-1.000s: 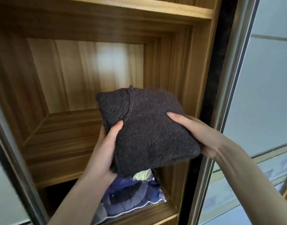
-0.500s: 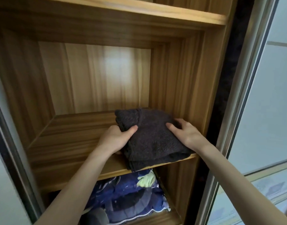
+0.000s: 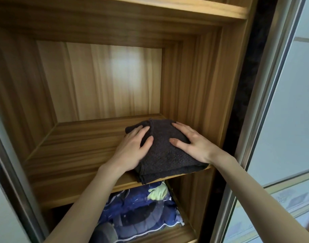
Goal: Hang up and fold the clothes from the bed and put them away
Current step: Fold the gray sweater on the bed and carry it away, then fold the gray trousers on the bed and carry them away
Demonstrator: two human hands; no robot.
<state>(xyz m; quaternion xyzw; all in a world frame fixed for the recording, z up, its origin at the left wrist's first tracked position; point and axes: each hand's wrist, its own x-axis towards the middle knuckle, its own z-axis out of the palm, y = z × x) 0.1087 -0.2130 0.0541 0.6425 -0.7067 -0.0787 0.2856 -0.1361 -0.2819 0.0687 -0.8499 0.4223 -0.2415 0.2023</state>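
Both hands lie flat on the folded dark knit sweater point(image 3: 165, 155), fingers straight and pressing rather than gripping: the left hand point(image 3: 132, 149) on its left half, the right hand point(image 3: 194, 144) on its right half. A second ago the same bundle was held in the air in front of the wardrobe, thumbs clamped over its top; half a second ago it was just landing on the shelf point(image 3: 76, 151). Now it rests there, tucked toward the right wall, its front edge hanging slightly over the shelf lip. That likely means this garment is put away, needing only a nudge backward. Left of the hands the board lies bare wood. Below them, in the lower compartment, sits a blue patterned bundle point(image 3: 141, 207). Right of the right hand stands the sliding door frame point(image 3: 265, 102), not obstructing.
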